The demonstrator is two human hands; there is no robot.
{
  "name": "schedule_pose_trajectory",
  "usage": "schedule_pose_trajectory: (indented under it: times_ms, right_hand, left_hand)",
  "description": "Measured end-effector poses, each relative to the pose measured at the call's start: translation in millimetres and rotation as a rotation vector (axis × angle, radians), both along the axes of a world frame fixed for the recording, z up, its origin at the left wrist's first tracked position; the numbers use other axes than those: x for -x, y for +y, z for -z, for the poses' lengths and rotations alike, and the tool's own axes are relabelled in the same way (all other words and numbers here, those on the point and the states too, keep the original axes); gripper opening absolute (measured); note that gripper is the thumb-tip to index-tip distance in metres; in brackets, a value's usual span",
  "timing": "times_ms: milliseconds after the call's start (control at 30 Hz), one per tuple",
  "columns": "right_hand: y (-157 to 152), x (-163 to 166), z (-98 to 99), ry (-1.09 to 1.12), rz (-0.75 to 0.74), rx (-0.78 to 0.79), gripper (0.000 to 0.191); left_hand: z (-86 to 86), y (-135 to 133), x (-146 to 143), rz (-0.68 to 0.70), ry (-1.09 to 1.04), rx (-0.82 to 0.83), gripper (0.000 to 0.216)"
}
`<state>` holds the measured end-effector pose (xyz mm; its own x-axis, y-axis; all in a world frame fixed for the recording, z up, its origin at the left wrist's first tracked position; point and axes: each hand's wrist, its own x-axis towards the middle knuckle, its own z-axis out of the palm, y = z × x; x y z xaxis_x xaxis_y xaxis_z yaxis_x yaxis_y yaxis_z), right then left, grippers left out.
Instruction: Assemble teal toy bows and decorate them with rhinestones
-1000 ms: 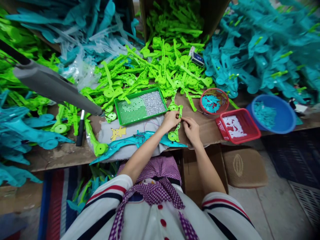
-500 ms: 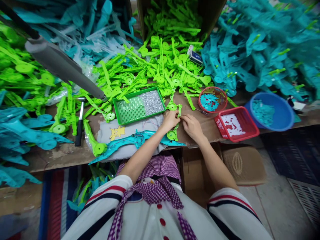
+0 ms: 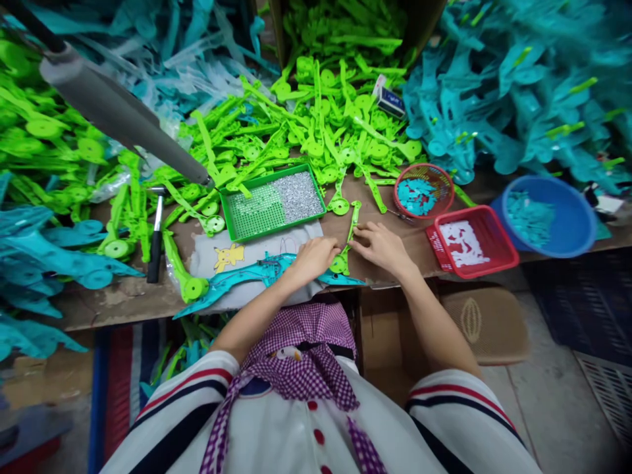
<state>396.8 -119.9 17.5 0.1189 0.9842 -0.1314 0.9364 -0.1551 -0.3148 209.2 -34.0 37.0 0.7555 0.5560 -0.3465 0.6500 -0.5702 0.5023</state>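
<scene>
Surface: brown, lime parts heaped towards 12 o'clock.
Lime arm piece: at 2 o'clock from left hand.
Left grip: shifted towards 8 o'clock; cannot tell if pinching.
Right hand: touching piece; grip's closure unclear.
Meaning: right probably steadies it alone.

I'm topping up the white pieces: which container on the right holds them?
The rectangular red basket, between the round red basket and the blue bowl. It alone holds white pieces; the other two hold blue pieces.
</scene>
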Motion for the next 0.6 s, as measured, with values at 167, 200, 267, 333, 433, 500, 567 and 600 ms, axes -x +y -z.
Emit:
schedule_pose_trajectory:
  times_ms: [167, 200, 267, 333, 433, 500, 567, 600]
  right_hand:
    - [1, 0, 0.7, 0.01, 0.021, 0.023, 0.041]
    - [1, 0, 0.6, 0.012, 0.026, 0.029, 0.041]
    - [2, 0, -0.3, 0.024, 0.032, 0.035, 0.04]
    - [2, 1, -1.3, 0.035, 0.042, 0.041, 0.04]
    - [3, 2, -2.3, 0.033, 0.062, 0.046, 0.038]
    - [4, 4, -2.5, 0.028, 0.072, 0.047, 0.038]
    - [4, 5, -2.5, 0.021, 0.081, 0.058, 0.037]
    - [3, 6, -2.5, 0.016, 0.087, 0.065, 0.038]
  left_hand:
    - [-6.5, -15, -3, -0.003, 0.042, -0.108, 0.027]
    - [-8.7, -20, -5, 0.004, 0.065, -0.142, 0.028]
    - [-12.7, -30, -7, 0.053, 0.112, -0.205, 0.031]
    - [-14.9, -42, -7, 0.125, 0.15, -0.254, 0.034]
    - [-14.6, -58, -3, 0.214, 0.147, -0.356, 0.04]
    - [-13.4, -62, 0, 0.246, 0.113, -0.436, 0.042]
    - [-11.7, -60, 5, 0.281, 0.088, -0.44, 0.043]
    - [-10.5, -56, 8, 0.295, 0.083, -0.407, 0.043]
